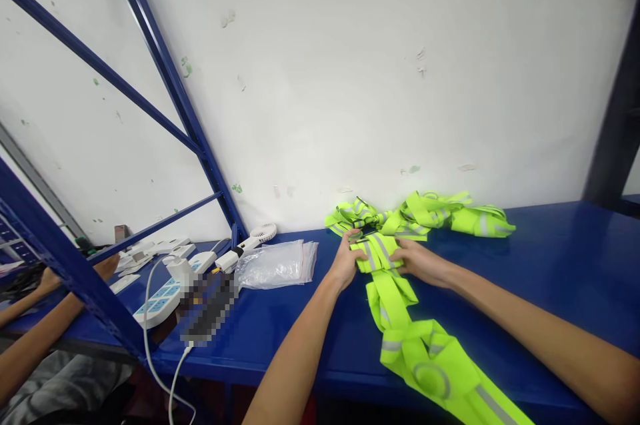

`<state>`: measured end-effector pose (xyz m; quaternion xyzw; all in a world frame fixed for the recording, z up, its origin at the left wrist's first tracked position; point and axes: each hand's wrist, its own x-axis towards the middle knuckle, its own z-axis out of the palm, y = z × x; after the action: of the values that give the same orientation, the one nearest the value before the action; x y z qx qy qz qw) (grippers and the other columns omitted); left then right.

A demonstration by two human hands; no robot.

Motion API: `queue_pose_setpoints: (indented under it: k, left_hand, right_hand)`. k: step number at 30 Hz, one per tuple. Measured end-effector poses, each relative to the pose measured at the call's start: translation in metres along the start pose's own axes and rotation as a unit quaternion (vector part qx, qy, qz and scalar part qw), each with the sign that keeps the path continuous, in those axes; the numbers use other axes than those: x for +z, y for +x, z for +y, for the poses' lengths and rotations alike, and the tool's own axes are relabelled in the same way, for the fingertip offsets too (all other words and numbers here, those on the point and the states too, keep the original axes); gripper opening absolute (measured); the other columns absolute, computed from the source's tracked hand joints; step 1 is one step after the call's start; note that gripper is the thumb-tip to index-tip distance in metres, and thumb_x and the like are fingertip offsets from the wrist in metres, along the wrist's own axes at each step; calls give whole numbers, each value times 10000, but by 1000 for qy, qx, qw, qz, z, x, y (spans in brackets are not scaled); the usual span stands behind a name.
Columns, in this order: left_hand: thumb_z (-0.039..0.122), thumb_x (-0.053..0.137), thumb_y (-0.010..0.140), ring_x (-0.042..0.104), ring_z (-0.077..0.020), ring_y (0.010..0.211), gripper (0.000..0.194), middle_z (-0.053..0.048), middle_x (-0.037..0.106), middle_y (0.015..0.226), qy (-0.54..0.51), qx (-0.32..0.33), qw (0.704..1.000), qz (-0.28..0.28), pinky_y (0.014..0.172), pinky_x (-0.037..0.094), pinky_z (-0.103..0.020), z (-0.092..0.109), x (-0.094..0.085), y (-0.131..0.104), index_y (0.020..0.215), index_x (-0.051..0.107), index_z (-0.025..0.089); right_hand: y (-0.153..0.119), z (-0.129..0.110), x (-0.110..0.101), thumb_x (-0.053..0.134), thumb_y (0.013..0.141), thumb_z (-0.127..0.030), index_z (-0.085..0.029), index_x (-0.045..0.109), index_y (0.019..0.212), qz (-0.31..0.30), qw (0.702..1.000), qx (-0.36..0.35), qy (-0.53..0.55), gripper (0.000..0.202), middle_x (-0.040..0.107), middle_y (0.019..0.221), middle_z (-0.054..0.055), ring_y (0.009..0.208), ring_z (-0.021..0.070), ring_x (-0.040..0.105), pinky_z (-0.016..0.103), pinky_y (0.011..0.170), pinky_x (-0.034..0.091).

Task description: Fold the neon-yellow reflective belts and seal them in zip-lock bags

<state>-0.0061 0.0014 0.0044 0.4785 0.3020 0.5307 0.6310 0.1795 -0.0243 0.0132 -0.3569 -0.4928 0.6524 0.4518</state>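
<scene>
Neon yellow-green reflective straps (433, 361) with grey stripes run from the middle of the blue table over its front edge. My left hand (346, 259) grips the left side of a folded, flat part of these straps, and my right hand (417, 261) grips its right side, fingers partly behind the fabric. Just beyond my hands, against the wall, lies a pile of similar yellow-green straps (435, 213).
On the blue table (550, 265), left of my hands, lie clear plastic bags (277, 265), a small white fan (263, 232), a power strip (160, 298) with a white cable and a pixelated object. Blue frame bars rise at the left; another person's arms (45, 338) are beyond.
</scene>
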Motion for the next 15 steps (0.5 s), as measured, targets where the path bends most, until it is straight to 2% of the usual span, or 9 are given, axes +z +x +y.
queue_pose_setpoints:
  k: [4, 8, 10, 12, 15]
  left_hand:
    - [95, 448, 432, 518, -122, 586, 566, 49, 530, 726, -18, -3, 999, 29, 561, 389, -224, -2, -6, 0, 982, 401, 224]
    - [128, 453, 447, 569, -166, 656, 585, 36, 529, 699, -69, -15, 997, 39, 622, 429, -254, 3, -3, -3, 1023, 406, 222]
    - [158, 486, 514, 598, -182, 714, 583, 16, 574, 772, -99, -2, 994, 55, 666, 451, -276, 6, 0, -3, 1087, 411, 229]
    - [211, 524, 607, 611, -181, 737, 560, -3, 611, 852, -110, 13, 992, 67, 694, 464, -286, 7, 3, -2, 1155, 415, 238]
    - [335, 573, 724, 639, -205, 787, 561, -45, 649, 926, -79, -23, 996, 39, 742, 486, -317, 4, 5, 0, 1254, 424, 226]
  right_hand:
    - [-6, 4, 5, 655, 688, -127, -286, 404, 1376, -38, 997, 5, -74, 750, 662, 909, 13, 749, 174, 649, 270, 592, 548]
    - [-9, 2, 9, 665, 692, -187, -301, 414, 1341, -56, 992, -9, -113, 705, 637, 913, -3, 744, 177, 631, 279, 586, 532]
    - [-5, 3, 9, 676, 692, -222, -281, 439, 1280, -27, 991, -59, -120, 637, 622, 922, -2, 748, 178, 617, 280, 592, 521]
    - [2, 5, 7, 679, 698, -246, -271, 445, 1205, 21, 983, -138, -123, 559, 608, 935, -2, 781, 186, 607, 294, 633, 518]
    - [11, 10, 1, 664, 715, -245, -261, 474, 1069, 96, 947, -259, -166, 402, 588, 955, 5, 896, 215, 589, 336, 756, 507]
